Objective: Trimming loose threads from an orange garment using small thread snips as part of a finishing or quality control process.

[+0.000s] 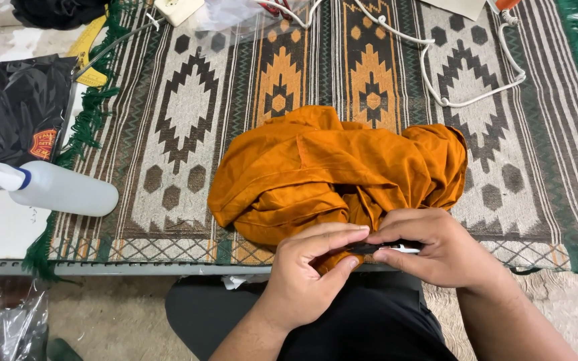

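— Left hand (pixel 306 267)?
— Low at the near edge of the table, fingers curled, thumb and forefinger pinched on a small dark item (pixel 368 248). Closed on it, not flat.
— Right hand (pixel 436 251)?
— Just beside the left, fingertips meeting it. Pinched on the same small dark item from the other side, with a pale, shiny bit poking out under the thumb. Too small and too covered to tell what kind of thing.
— And the cloth?
— Orange fabric (pixel 329 177), bunched in a loose heap in the middle of the table, near edge tucked under both hands and touching them. Folded over on itself, no clear shape.
— Underneath?
— Woven rug (pixel 188 127) with brown, cream and orange diamond patterns, green fringe at left and far right, spread over the table as a cover.
— Around it?
— White plastic squeeze bottle (pixel 61 188) lying on its side at the left, well apart from the hands, nozzle pointing off the left edge. Behind it a black plastic bag (pixel 8 107). White cable (pixel 466 83) looping across the rug at upper right, apart from the fabric. Yellow ruler (pixel 88 53) at upper left, partly off the rug. Clear crumpled plastic (pixel 8 321) down at the lower left, below table level.
— Below the hands?
— Lap in dark trousers (pixel 362 327), close against the table edge.
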